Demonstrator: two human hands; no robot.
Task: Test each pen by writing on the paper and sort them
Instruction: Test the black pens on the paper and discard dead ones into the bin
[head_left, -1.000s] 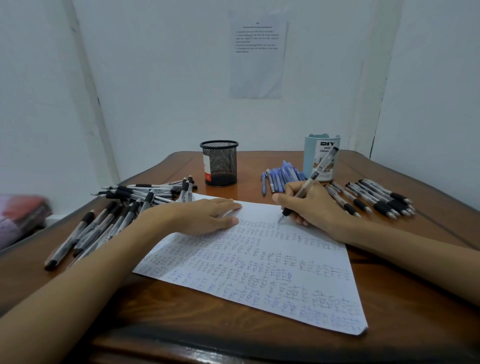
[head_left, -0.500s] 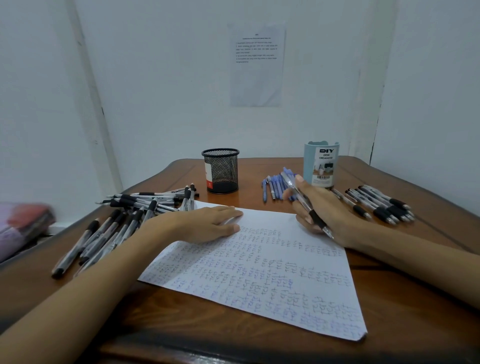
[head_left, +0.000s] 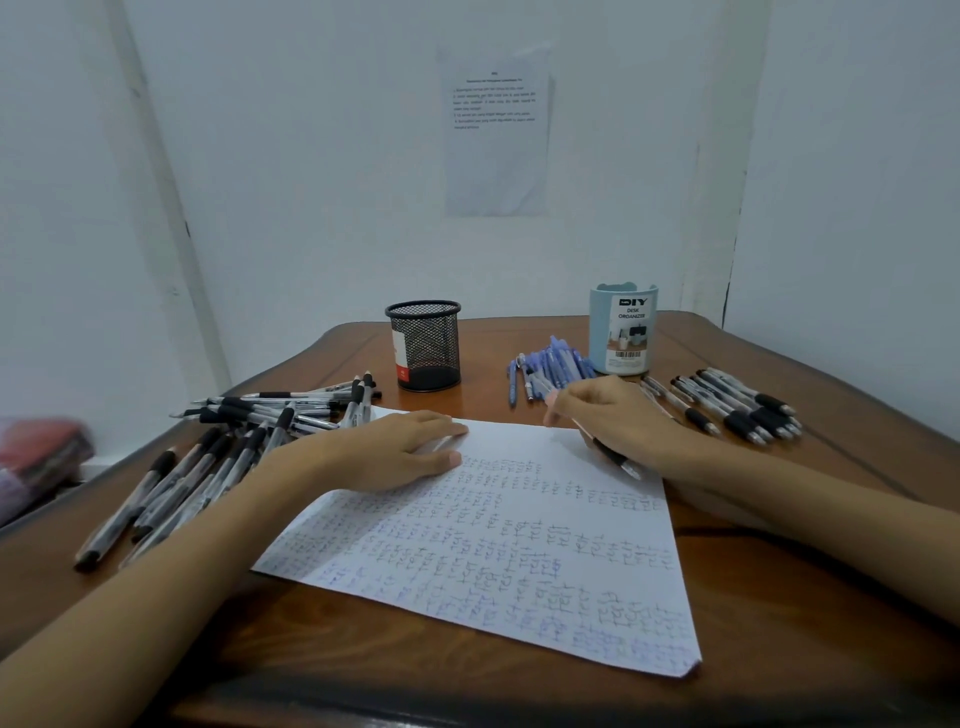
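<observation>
Head camera: I see the paper (head_left: 493, 545) lying at the middle of the wooden table (head_left: 779, 597), turned a little, its surface filled with rows of small test marks in black and blue ink. The left hand (head_left: 395, 452) lies flat on the sheet's far left part, at about 10 o'clock from its middle, with the fingers straight and close together, pressing the paper down. The right hand (head_left: 618, 421) sits at about 1 o'clock, over the far right corner, its fingers curled round a pen (head_left: 615, 460). The pen's black grip and tip stick out below the palm and point toward 5 o'clock; I cannot tell whether the tip touches the paper. At 9 to 10 o'clock a loose heap of black-grip pens (head_left: 234, 431) spreads across the table's left side. At 12 o'clock stands a black mesh pen cup (head_left: 425, 345), upright. A cluster of blue pens (head_left: 550, 366) lies just beyond the right hand, beside a light-blue desk organizer (head_left: 623, 330) at 1 o'clock. At 2 o'clock a neat row of black pens (head_left: 737, 405) lies side by side. A printed sheet (head_left: 496, 135) hangs on the wall behind.
</observation>
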